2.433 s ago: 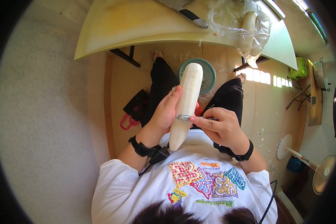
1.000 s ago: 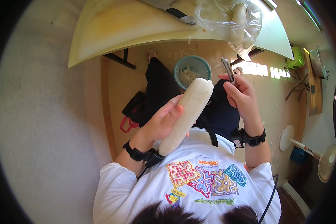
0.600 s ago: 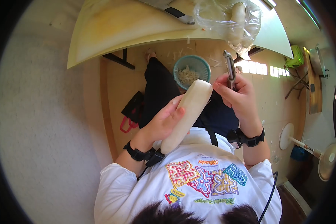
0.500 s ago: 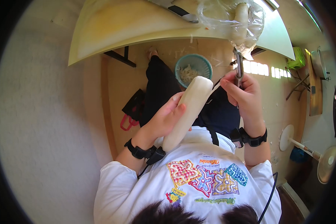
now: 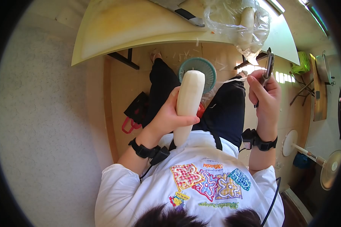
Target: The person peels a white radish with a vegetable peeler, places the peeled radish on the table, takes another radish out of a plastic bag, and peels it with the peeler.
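My left hand point(image 5: 166, 118) is wrapped round a peeled white radish point(image 5: 191, 92), held nearly upright in front of my shirt. Its far end overlaps the teal basket point(image 5: 213, 71) on the floor between my feet. Off to the right, my right hand point(image 5: 267, 92) grips a metal peeler point(image 5: 269, 65), its head pointing up and away from the radish. A thin white strip of peel point(image 5: 233, 80) trails leftward from my right thumb and fingertips. Most of the peeler's handle is hidden in my palm.
On the table point(image 5: 121, 28) ahead lie a dark-handled knife point(image 5: 189, 17) and a clear plastic bag point(image 5: 221, 17) holding another white radish point(image 5: 247, 25). Peel scraps litter the floor. A white fan point(image 5: 331, 169) stands at right, and a black bag point(image 5: 137, 106) sits at left.
My right hand has moved right with the peeler, away from the radish, drawing out the peel strip. My left hand has swung the radish more upright and leftward at its far end.
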A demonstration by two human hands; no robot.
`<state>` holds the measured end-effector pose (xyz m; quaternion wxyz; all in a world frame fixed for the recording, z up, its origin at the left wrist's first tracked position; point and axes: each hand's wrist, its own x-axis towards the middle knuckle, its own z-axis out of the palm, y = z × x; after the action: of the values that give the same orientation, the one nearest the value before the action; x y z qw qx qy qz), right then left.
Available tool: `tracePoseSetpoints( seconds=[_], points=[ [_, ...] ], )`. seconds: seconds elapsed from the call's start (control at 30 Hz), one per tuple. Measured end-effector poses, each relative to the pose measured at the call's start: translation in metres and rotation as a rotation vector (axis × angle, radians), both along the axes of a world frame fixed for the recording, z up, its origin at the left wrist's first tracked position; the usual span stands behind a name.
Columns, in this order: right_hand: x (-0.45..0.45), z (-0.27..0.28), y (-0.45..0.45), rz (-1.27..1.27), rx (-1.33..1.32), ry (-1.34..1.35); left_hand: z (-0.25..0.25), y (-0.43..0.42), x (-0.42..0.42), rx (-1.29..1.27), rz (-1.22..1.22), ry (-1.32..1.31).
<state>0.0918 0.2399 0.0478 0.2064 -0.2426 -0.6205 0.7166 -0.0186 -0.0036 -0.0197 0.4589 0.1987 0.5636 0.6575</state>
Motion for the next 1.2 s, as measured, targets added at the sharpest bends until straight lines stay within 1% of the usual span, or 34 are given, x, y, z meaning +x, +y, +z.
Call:
tracePoseSetpoints(
  seconds=[0.07,0.1,0.17,0.2,0.27,0.3,0.33,0.4,0.43,0.47,0.53,0.57,0.63,0.73,0.93,1.0,1.1,1.2],
  points=[
    [-0.001,0.001,0.002,-0.037,0.1,-0.05,0.0,0.001,0.001,0.006,0.025,-0.038],
    [-0.002,0.002,0.001,-0.037,0.1,-0.05,0.0,0.001,0.002,0.012,0.049,-0.076],
    [-0.005,0.003,-0.003,0.034,0.241,-0.109,0.002,0.003,0.002,0.031,0.058,-0.127],
    [-0.005,0.001,-0.005,0.034,0.241,-0.108,0.003,0.004,0.002,0.048,0.068,-0.179],
    [-0.004,-0.006,-0.01,0.111,0.103,-0.096,0.007,0.007,0.001,0.04,0.069,-0.16],
    [-0.001,-0.006,-0.01,0.194,0.045,-0.095,0.008,0.007,0.0,0.032,0.069,-0.141],
    [0.0,-0.008,-0.016,0.194,0.044,-0.095,0.006,0.008,0.0,0.031,0.07,-0.142],
    [0.0,-0.011,-0.031,0.227,0.192,-0.099,0.0,0.008,0.001,0.044,0.101,-0.106],
    [0.001,-0.007,-0.033,0.319,0.346,-0.13,0.001,0.008,0.001,0.043,0.099,-0.106],
    [0.0,-0.006,-0.04,0.35,0.549,-0.038,0.002,0.008,0.001,0.025,0.097,-0.119],
    [-0.002,-0.013,-0.046,0.399,0.736,0.106,0.002,0.009,0.001,0.008,0.093,-0.132],
    [-0.002,-0.013,-0.046,0.397,0.736,0.105,0.002,0.009,0.0,0.008,0.094,-0.14],
    [-0.001,-0.014,-0.045,0.47,0.954,0.071,0.002,0.01,0.0,0.008,0.096,-0.147],
    [-0.001,-0.02,-0.048,0.413,1.027,0.114,0.003,0.01,0.002,0.021,0.09,-0.186],
    [0.0,-0.027,-0.046,0.391,1.103,0.138,0.004,0.009,0.002,0.04,0.067,-0.18],
    [0.0,-0.027,-0.045,0.376,1.111,0.128,0.005,0.009,0.001,0.038,0.056,-0.225],
    [0.0,-0.025,-0.04,0.347,1.11,0.107,0.003,0.008,-0.002,0.045,-0.004,-0.205],
    [-0.001,-0.026,-0.035,0.335,1.106,0.102,0.01,0.008,-0.001,0.033,-0.002,-0.214]
  ],
)
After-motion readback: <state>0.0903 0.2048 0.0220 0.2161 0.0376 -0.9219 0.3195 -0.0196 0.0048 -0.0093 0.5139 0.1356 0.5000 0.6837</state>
